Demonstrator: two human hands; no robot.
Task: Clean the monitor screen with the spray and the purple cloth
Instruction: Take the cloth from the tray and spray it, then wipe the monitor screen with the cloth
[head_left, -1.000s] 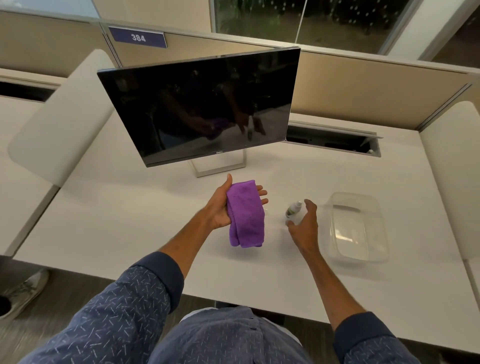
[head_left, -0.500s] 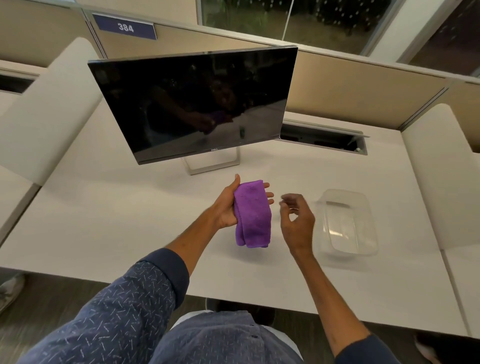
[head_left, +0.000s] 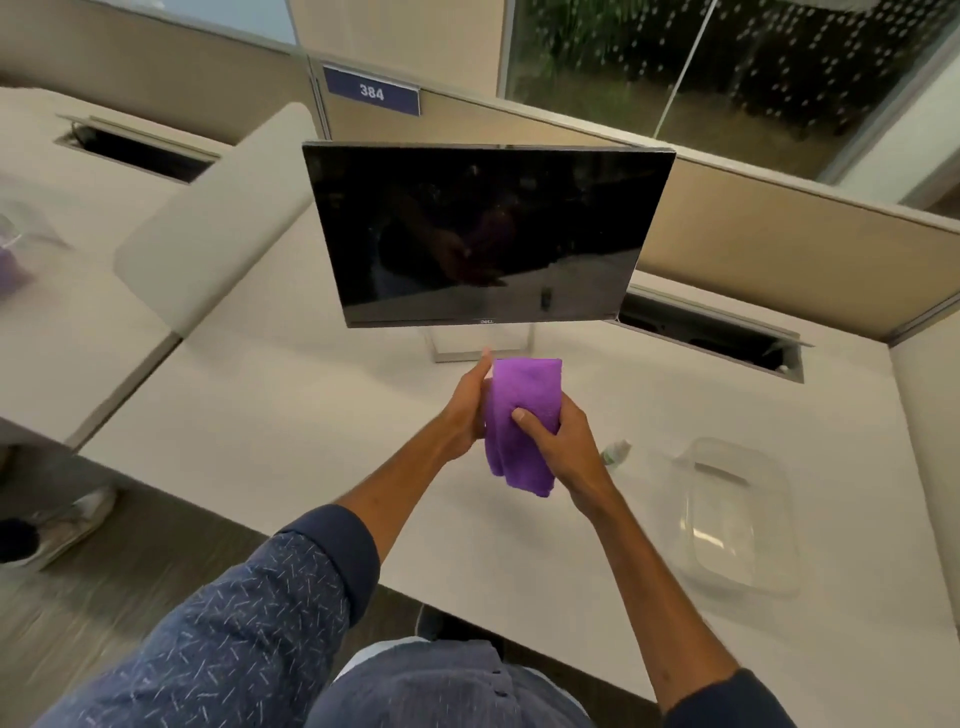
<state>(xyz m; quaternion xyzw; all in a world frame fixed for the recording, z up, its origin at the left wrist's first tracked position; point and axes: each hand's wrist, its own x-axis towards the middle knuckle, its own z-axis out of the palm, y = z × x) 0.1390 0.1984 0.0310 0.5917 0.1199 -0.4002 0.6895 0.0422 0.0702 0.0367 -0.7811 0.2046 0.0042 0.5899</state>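
The folded purple cloth (head_left: 524, 415) hangs between both hands above the white desk (head_left: 311, 426). My left hand (head_left: 467, 405) presses flat against its left side. My right hand (head_left: 561, 436) grips it from the right, thumb across the front. The dark monitor (head_left: 483, 234) stands switched off just beyond the hands, on a silver stand (head_left: 480, 345). A small white spray bottle (head_left: 617, 453) rests on the desk, mostly hidden behind my right wrist.
A clear plastic bin (head_left: 737, 519) sits on the desk at the right. A cable slot (head_left: 717, 338) opens behind the monitor's right side. Beige partitions (head_left: 779, 244) close off the back, with a curved white divider (head_left: 208, 228) on the left.
My right hand let go of the spray bottle, left it on the desk, and moved left onto the cloth. The view shifted, putting the monitor nearer the centre.
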